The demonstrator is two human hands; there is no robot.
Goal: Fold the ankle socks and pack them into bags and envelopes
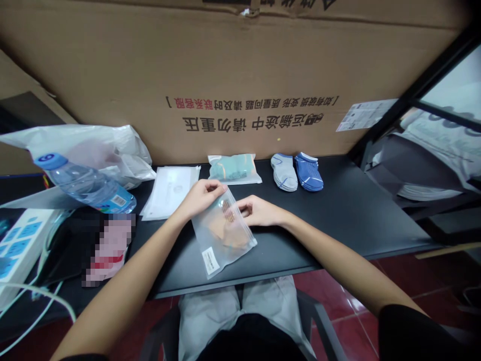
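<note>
A frosted zip bag (210,233) with a barcode label at its lower left corner is held up over the table's front part. My left hand (203,194) pinches the bag's top corner between thumb and fingers. At the bag's right edge is my right hand (257,210), its fingers curled and partly hidden behind or inside the translucent plastic. Something orange-tan shows through the bag. Behind it lies a filled clear bag (235,169) with teal contents. Grey socks (284,173) and blue socks (308,173) are stacked to the right of that.
Flat frosted bags (171,190) lie left of my left hand. Further left are a water bottle (90,185), a white plastic bag (124,145), a power strip (22,245) and cables. A large cardboard box (240,65) stands along the table's (345,215) back edge.
</note>
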